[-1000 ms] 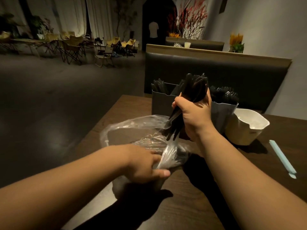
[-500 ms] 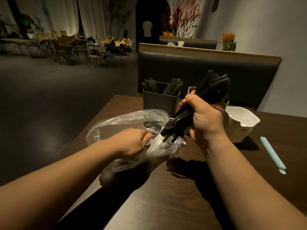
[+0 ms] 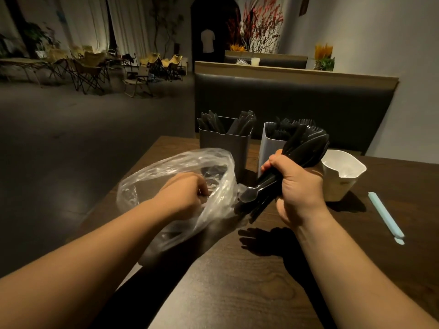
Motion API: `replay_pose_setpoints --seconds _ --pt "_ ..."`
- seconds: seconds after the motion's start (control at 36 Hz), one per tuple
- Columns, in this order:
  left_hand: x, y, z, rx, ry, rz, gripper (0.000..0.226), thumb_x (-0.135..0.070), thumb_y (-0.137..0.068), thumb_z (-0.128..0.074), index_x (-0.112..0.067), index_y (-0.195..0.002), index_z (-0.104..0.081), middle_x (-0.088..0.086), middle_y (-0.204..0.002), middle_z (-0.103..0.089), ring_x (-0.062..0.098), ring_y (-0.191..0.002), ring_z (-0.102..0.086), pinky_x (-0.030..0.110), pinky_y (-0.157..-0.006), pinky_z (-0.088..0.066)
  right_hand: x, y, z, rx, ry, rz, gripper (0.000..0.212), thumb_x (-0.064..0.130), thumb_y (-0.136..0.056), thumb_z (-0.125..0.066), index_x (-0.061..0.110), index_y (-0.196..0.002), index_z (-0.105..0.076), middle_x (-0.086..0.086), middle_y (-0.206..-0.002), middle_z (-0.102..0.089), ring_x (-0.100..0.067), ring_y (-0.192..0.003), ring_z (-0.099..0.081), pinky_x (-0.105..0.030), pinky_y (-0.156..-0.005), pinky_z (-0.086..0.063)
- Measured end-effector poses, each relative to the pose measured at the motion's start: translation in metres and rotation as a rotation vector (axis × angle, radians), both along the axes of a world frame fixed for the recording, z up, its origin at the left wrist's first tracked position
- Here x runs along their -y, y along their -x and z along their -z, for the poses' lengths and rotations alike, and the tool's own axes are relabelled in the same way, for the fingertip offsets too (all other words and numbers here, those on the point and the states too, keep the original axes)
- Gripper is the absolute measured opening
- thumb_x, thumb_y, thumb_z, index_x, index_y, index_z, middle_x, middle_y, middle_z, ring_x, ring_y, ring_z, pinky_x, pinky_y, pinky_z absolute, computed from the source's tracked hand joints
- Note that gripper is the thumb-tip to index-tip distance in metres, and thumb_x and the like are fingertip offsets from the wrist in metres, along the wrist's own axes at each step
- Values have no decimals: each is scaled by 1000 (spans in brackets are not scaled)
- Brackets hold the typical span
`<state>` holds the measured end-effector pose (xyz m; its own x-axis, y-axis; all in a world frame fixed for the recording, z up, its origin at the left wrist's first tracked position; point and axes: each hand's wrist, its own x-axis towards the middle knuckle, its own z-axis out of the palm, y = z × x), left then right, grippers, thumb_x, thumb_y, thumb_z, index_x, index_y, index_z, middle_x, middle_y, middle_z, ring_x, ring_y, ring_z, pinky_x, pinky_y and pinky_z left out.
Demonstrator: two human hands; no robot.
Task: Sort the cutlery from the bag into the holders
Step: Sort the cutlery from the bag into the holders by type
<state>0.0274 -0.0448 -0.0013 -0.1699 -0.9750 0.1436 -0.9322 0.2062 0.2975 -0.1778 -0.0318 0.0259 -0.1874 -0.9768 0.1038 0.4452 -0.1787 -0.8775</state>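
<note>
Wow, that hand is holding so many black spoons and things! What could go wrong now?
The right hand grips a thick, jumbled bundle of black cutlery; a piece could slip out and drop onto the table.
The bundle's top is close to the grey holder and the white holder, so a bump might tip one.
Its lower ends lie right by the thin plastic bag where the left hand reaches in; they could snag it.
</note>
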Motion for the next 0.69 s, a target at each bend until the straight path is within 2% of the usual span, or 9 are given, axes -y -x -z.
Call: replay_pose_setpoints --seconds 0.08,0.19,0.28,0.39,0.44,0.5,0.56,0.64,0.69 --pt "-2 -2 -3 -36 35 -40 12 -22 -89 -71 -31 -96 -72 -13 -95 -63 10 -92 -56 23 -77 -41 -2 12 0 35 -77 -13 28 2 -87 -65 14 -63 -65 -2 -67 -60 -17 -73 -61 -37 -79 -56" --pt "-4 -4 -3 13 -23 -42 11 -25 -89 -72 -32 -97 -70 -11 -96 -64 11 -92 -60 29 -83 -53 -1 26 0 146 -167 -27 21 4 -89 -63 11 -70 -62 -3 -64 -60 -14 -65 -61 -29 -68 -57" --pt "-9 -4 -10 96 -116 -54 19 -32 -89 -71 -33 -108 -70 -9 -105 -67 13 -98 -61 31 -87 -52 -4 37 2 140 -177 0 23 4 -89 -64 11 -67 -63 -2 -63 -61 -15 -68 -61 -33 -77 -56" --pt "-32 22 -32 -138 145 -52 21 -15 -86 -70 -28 -103 -69 -9 -95 -66 12 -91 -62 32 -81 -53 -8 53 2 154 -159 24 19 1 -88 -62 10 -71 -61 -4 -64 -58 -15 -65 -59 -31 -73 -55" --pt "-48 55 -41 -197 217 93 19 -23 -88 -69 -30 -106 -67 -13 -94 -62 6 -87 -58 31 -79 -54 -9 59 4 152 -164 48 18 1 -88 -63 9 -71 -60 -4 -64 -58 -15 -64 -59 -31 -72 -54" --pt "-57 90 -41 -219 149 227 27 -42 -90 -64 -34 -115 -62 -17 -97 -61 1 -87 -57 27 -78 -53 -11 63 5 177 -175 64 18 2 -87 -63 8 -70 -60 -5 -64 -57 -16 -64 -58 -31 -71 -54" --pt "-54 117 -33 -238 89 262 35 -53 -89 -64 -36 -118 -59 -15 -100 -62 2 -86 -58 29 -78 -54 -13 68 5 210 -181 96 17 0 -86 -63 8 -70 -59 -5 -63 -57 -17 -64 -58 -33 -70 -53" --pt "-43 141 -23 -319 104 257 19 -44 -89 -69 -33 -102 -62 -12 -92 -64 3 -84 -58 30 -78 -54 -17 81 3 237 -224 133 11 0 -84 -65 7 -76 -61 -6 -64 -59 -18 -65 -60 -35 -73 -56" --pt "-37 151 -17 -430 89 263 11 -37 -89 -72 -36 -92 -61 -16 -84 -63 -1 -81 -59 14 -70 -47 -18 90 2 267 -247 162 7 0 -84 -65 5 -85 -61 -5 -64 -60 -17 -62 -61 -33 -69 -57"
